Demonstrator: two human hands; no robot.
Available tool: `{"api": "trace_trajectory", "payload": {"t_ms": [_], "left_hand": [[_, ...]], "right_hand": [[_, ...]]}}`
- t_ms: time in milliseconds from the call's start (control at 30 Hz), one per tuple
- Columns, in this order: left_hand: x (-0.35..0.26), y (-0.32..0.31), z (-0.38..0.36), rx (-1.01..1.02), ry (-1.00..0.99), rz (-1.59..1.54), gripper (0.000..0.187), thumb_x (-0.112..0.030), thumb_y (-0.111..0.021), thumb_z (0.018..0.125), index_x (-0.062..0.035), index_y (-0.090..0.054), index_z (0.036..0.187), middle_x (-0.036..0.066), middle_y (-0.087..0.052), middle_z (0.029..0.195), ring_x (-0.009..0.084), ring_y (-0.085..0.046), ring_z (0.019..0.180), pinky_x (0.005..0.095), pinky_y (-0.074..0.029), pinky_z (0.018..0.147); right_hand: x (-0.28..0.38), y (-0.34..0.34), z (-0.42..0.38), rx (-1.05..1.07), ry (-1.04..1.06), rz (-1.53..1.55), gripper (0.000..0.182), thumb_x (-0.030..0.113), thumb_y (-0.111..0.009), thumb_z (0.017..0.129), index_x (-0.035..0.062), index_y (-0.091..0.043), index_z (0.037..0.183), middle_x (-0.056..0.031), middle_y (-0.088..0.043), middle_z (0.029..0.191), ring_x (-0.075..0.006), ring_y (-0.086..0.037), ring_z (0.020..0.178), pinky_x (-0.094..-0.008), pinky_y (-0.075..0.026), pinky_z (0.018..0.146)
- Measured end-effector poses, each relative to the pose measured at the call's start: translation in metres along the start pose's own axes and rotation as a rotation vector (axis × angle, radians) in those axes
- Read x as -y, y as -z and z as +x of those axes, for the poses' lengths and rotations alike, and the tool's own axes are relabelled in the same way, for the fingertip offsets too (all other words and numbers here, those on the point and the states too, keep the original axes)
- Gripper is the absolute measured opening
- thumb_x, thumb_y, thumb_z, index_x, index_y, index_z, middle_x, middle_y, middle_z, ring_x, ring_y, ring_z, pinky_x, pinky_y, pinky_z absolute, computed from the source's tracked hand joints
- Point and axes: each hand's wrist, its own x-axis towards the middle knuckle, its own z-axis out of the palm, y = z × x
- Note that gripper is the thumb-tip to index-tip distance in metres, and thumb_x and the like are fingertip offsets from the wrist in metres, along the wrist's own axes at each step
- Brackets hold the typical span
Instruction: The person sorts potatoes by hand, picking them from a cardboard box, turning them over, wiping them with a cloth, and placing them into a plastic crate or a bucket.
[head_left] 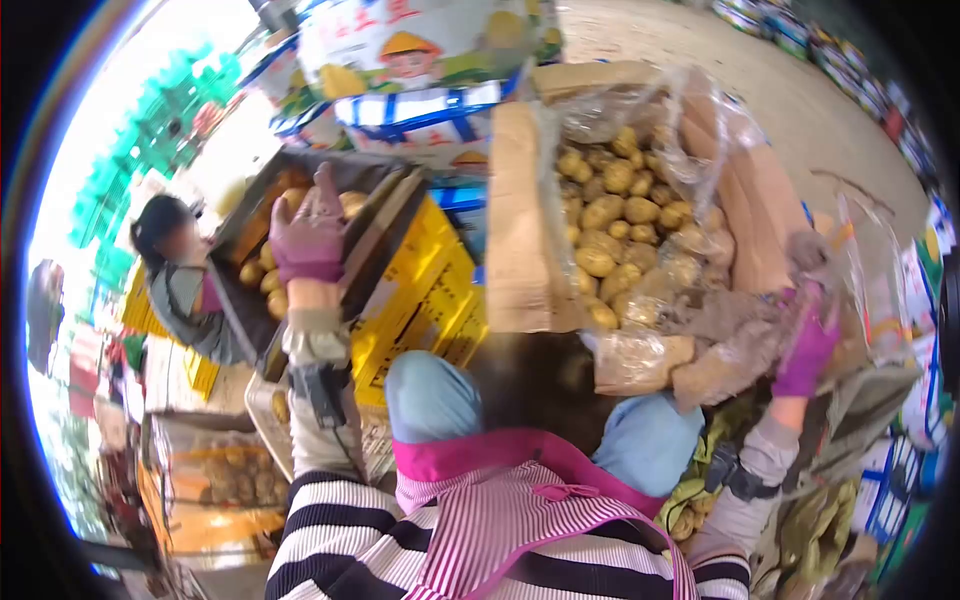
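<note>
My left hand (308,235), in a pink-purple glove, lies over a dark-lined crate (385,235) on the left, its fingers stretched out above the potatoes (268,270) inside. No potato shows in its grasp. At the right, my right hand (808,345), in a purple glove with soiled fingers, grips a muddy grey-brown cloth (735,340) at the near right corner of an open cardboard box (520,215). Small potatoes (620,215) fill that box, partly covered by a clear plastic liner (700,150).
Yellow printed crates (420,290) stand beneath the dark one. Printed potato cartons (420,60) are stacked ahead. Another person (185,270) sits at the left beyond the crate. A plastic-lined box of potatoes (225,480) lies at lower left. My knees flank the space before the cardboard box.
</note>
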Motion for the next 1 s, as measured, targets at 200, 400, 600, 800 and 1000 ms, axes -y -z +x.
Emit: {"api": "trace_trajectory", "payload": {"t_ms": [200, 400, 600, 800, 1000], "left_hand": [[0.200, -0.069, -0.007, 0.587, 0.458, 1.191, 0.044, -0.024, -0.048, 0.103, -0.0007, -0.047, 0.140, 0.013, -0.054, 0.138, 0.0221, -0.054, 0.125, 0.0379, -0.044, 0.106], [0.388, -0.024, 0.052, 1.286, 1.066, 2.497, 0.060, -0.038, -0.072, 0.082, -0.0094, -0.058, 0.133, 0.016, -0.065, 0.124, 0.0279, -0.063, 0.113, 0.0407, -0.051, 0.091], [0.425, 0.063, 0.051, 1.586, 1.059, 2.901, 0.085, -0.038, -0.088, 0.061, -0.0136, -0.054, 0.135, 0.016, -0.067, 0.118, 0.0339, -0.065, 0.108, 0.0458, -0.052, 0.087], [0.411, 0.017, 0.056, 1.044, 1.344, 2.588, 0.078, -0.029, -0.086, 0.067, -0.0083, -0.053, 0.134, 0.017, -0.065, 0.116, 0.0341, -0.067, 0.102, 0.0447, -0.055, 0.081], [0.330, -0.041, 0.035, 0.715, 1.194, 0.966, 0.068, -0.036, -0.060, 0.084, 0.0032, -0.044, 0.137, 0.026, -0.059, 0.115, 0.0362, -0.066, 0.085, 0.0388, -0.057, 0.069]], "right_hand": [[-0.059, -0.015, 0.004, 0.085, 0.161, -0.210, 0.046, 0.016, -0.065, 0.091, -0.0046, -0.054, 0.131, -0.0165, -0.068, 0.114, -0.0259, -0.068, 0.098, -0.0348, -0.053, 0.085], [-0.054, -0.017, -0.002, 0.089, 0.335, -0.456, 0.042, 0.016, -0.068, 0.087, -0.0010, -0.059, 0.124, -0.0186, -0.067, 0.114, -0.0302, -0.065, 0.106, -0.0378, -0.049, 0.093], [-0.047, -0.018, -0.004, 0.126, 0.284, -0.401, 0.042, 0.009, -0.069, 0.084, 0.0009, -0.060, 0.125, -0.0168, -0.067, 0.111, -0.0278, -0.066, 0.105, -0.0352, -0.049, 0.093], [-0.043, -0.018, -0.003, 0.145, 0.288, -0.382, 0.044, 0.008, -0.070, 0.082, 0.0014, -0.061, 0.125, -0.0163, -0.067, 0.113, -0.0281, -0.065, 0.107, -0.0357, -0.049, 0.094], [-0.045, -0.014, -0.004, 0.151, 0.263, -0.358, 0.042, 0.010, -0.070, 0.084, 0.0015, -0.061, 0.124, -0.0172, -0.067, 0.113, -0.0292, -0.065, 0.107, -0.0360, -0.048, 0.095]]}}
